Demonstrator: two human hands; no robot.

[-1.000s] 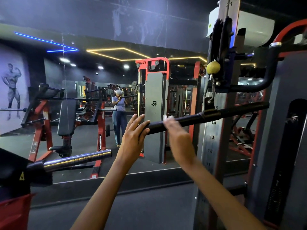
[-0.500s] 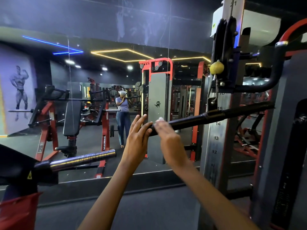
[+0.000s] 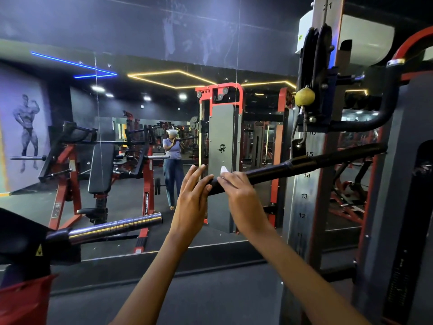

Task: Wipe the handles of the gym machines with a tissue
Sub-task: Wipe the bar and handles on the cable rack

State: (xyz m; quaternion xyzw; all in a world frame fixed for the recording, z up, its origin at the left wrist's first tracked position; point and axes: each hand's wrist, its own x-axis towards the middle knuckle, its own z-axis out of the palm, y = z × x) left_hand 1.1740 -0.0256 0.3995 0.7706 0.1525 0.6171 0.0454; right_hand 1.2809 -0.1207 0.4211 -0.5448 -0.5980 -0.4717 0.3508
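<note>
Both hands are up at the bar: the left hand [image 3: 192, 198] is resting on the bar's near end with fingers straight and spread, thumb tucked underneath, bracing it. Just to its right, the right hand [image 3: 241, 200] is curling over the bar [image 3: 304, 164], pressing the white tissue [image 3: 224, 170] against the grip; only a corner is peeking out above the knuckles. That right hand has been sliding leftward along the grip over the last second, closing in until it is now almost touching the left hand. That's looking like the wipe reaching the very tip of this handle, so this end is probably nearly done, with the far end up to the right still to be covered. Counting up: two hands, one tissue, one black bar hanging from its clip. Down at the lower left, one chrome bar [image 3: 117, 227] is sticking out, and I'm judging that a likely next handle.
</note>
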